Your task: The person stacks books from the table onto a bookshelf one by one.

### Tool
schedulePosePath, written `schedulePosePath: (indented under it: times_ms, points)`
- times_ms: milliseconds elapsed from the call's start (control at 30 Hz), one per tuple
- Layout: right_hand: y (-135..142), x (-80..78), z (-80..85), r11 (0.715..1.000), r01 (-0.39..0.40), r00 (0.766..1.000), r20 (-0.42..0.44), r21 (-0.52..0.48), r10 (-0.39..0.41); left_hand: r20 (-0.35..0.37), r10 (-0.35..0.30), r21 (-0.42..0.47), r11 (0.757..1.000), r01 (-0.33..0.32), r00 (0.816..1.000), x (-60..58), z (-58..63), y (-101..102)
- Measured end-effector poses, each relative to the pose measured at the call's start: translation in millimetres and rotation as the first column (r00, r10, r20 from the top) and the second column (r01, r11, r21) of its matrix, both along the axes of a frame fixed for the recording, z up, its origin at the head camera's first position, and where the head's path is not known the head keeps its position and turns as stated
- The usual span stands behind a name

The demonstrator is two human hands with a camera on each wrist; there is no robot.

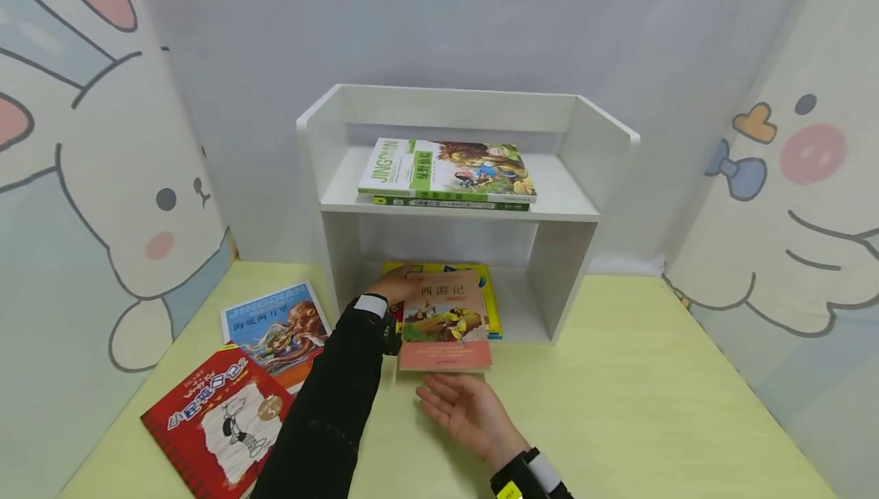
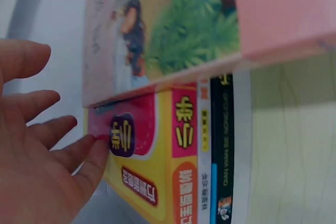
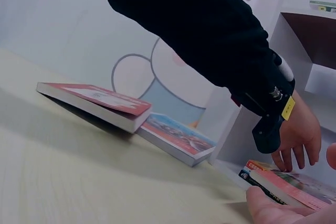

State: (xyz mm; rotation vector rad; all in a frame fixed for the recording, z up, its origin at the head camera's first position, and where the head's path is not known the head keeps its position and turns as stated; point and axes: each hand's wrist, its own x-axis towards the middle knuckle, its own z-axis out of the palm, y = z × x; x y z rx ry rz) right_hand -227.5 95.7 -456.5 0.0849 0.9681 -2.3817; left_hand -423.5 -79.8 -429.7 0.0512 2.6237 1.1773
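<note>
A pink picture-covered book [image 1: 446,320] lies on top of a yellow book [image 1: 492,304] on the lower shelf, its near end jutting out past the shelf's front. My left hand [image 1: 396,285] reaches in at the pink book's far left side. In the left wrist view its fingers [image 2: 44,129] are spread and relaxed, with fingertips right at the yellow book's edge. Palm up, my right hand [image 1: 474,415] is just in front of the pink book's near edge, fingers loosely extended. More book spines [image 2: 223,145] show under the yellow book in the left wrist view.
The white two-tier shelf [image 1: 584,255] stands against the back wall. Its upper level carries a stack of white-and-green books [image 1: 449,171]. Left of the shelf, a red book [image 1: 220,423] overlaps a blue-and-orange book [image 1: 281,327] on the pale yellow table [image 1: 659,392].
</note>
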Motion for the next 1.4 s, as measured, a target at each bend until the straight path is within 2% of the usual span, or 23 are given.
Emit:
schedulePosePath:
  times_ms: [133, 367, 533, 667, 767, 833, 900, 1033, 1233, 1400]
  points:
    - [1, 0.7, -3.9, 1.0, 0.003, 1.0, -0.004, -0.023, -0.003, 0.028, -0.031, -0.039, 0.999, 0.032, 0.999, -7.8, -2.9, 5]
    - [3, 0.2, -2.0, 0.998, 0.013, 1.0, -0.007, -0.055, -0.013, 0.016, -0.058, -0.05, 0.997, 0.059, 0.998, -22.4, -9.1, 4]
    - [3, 2.9, -2.6, 0.998, -0.011, 1.0, -0.029, -0.066, 0.009, 0.073, -0.07, -0.103, 0.992, 0.077, 0.995, -24.8, -13.5, 4]
    - [7, 1.2, -2.4, 0.998, -0.008, 0.999, -0.045, -0.06, 0.005, 0.066, -0.076, -0.148, 0.985, 0.086, 0.995, -21.3, -8.0, 2]
    - [12, -1.8, -1.4, 0.998, 0.001, 0.998, -0.055, -0.059, -0.005, 0.048, -0.089, -0.111, 0.989, 0.093, 0.995, -18.5, -2.2, -2]
    - [14, -3.9, -0.6, 0.998, 0.012, 0.998, -0.057, -0.06, -0.016, 0.034, -0.093, -0.119, 0.988, 0.097, 0.995, -17.4, 0.6, -5]
    - [15, -5.5, 0.3, 0.998, 0.024, 0.999, -0.048, -0.065, -0.027, 0.021, -0.091, -0.14, 0.986, 0.093, 0.996, -15.9, 3.3, -7]
    - [18, -7.1, 0.8, 0.997, 0.036, 0.999, -0.033, -0.067, -0.038, -0.007, -0.081, -0.242, 0.967, 0.076, 0.997, -12.9, 3.6, -10]
    - [23, -6.4, 1.6, 0.996, 0.059, 0.998, -0.014, -0.062, -0.06, 0.01, -0.057, -0.279, 0.959, 0.057, 0.998, -4.8, 4.6, -18]
    - [27, -9.1, 3.9, 0.995, 0.089, 0.996, -0.013, -0.041, -0.089, 0.001, -0.043, -0.306, 0.951, 0.041, 0.999, 6.6, 15.3, -24]
